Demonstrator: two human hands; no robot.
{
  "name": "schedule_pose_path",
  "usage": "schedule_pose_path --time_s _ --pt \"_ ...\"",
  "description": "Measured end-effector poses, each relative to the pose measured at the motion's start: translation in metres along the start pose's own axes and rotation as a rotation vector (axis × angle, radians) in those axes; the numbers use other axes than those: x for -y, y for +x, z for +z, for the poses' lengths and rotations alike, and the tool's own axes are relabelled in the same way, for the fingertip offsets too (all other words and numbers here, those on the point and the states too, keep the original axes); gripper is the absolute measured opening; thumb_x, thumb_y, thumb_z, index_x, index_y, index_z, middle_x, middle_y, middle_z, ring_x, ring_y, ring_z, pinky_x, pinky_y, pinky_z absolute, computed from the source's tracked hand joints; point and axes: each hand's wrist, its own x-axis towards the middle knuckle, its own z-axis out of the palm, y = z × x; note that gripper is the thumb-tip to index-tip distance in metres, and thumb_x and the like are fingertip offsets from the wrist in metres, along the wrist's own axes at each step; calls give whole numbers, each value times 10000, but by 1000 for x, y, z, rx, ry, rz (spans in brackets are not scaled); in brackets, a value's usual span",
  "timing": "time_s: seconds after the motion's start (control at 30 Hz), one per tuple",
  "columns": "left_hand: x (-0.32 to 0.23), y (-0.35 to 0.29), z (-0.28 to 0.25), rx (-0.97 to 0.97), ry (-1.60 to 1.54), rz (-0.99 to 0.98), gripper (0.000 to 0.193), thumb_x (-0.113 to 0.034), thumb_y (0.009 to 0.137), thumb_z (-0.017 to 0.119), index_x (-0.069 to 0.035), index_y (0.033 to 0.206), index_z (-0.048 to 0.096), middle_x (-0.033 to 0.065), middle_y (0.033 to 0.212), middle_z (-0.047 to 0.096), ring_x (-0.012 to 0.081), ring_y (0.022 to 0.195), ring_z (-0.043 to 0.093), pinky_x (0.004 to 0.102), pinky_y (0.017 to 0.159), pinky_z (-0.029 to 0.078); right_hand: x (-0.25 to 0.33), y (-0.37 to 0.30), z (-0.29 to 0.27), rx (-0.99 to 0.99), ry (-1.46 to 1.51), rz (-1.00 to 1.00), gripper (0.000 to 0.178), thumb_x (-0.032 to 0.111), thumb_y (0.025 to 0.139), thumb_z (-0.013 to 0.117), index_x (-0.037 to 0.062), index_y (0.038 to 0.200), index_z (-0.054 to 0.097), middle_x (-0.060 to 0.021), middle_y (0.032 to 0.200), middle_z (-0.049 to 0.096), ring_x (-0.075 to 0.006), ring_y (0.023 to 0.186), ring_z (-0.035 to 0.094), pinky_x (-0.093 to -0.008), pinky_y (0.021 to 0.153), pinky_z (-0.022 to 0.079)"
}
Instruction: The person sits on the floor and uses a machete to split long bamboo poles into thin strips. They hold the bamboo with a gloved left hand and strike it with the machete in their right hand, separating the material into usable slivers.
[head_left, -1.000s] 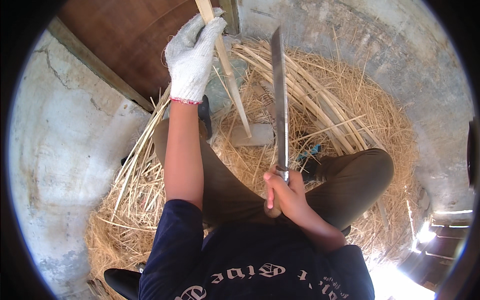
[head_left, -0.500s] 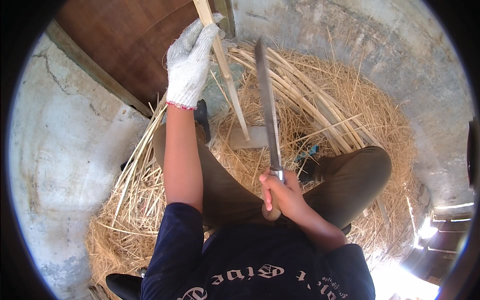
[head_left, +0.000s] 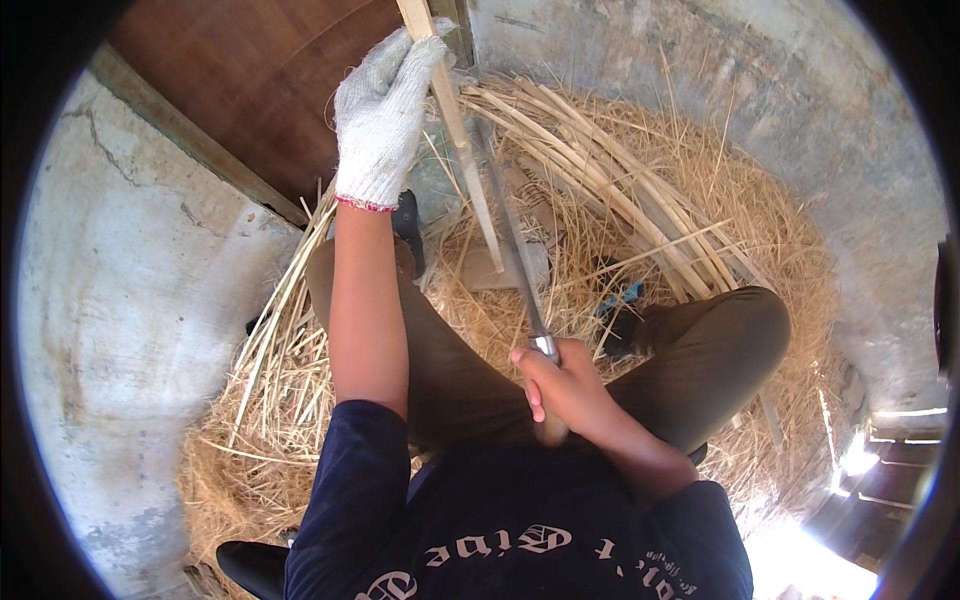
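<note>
My left hand (head_left: 380, 120), in a white knit glove with a red cuff edge, is closed round a pale split strip of bamboo (head_left: 478, 190). The strip slants down from the top edge, its lower end over a grey block (head_left: 490, 272) on the straw. My bare right hand (head_left: 567, 388) grips the wooden handle of a long machete (head_left: 527, 290). Its blade points up and slightly left, close along the right side of the strip. Part of the blade is blurred, so I cannot tell whether it touches the strip.
Thin shavings (head_left: 770, 240) cover the floor around my crossed legs. A bundle of long bamboo strips (head_left: 610, 190) lies at the far right, and more thin strips (head_left: 275, 350) pile at the left. Concrete walls (head_left: 150, 300) and a brown door (head_left: 240, 80) enclose the spot.
The machete's blade has swung left, toward the bamboo strip. My left hand and the strip have shifted very slightly right.
</note>
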Motion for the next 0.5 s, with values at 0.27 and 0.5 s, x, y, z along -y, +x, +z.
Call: schedule_pose_path --time_s 0.27,0.5 --pt "-7 -4 -2 13 -12 -11 322 -273 991 679 -68 1229 749 66 1149 733 137 996 677 298 908 524 4 -9 -2 1 47 -101 304 244 975 631 22 772 590 -40 570 551 -117 441 528 -283 450 432" --pt "-5 -2 0 -20 50 10 310 -269 990 668 -76 1217 755 68 1133 735 133 981 682 306 896 530 -4 0 -3 139 237 100 263 194 978 596 50 771 521 -58 570 518 -155 430 494 -292 443 387"
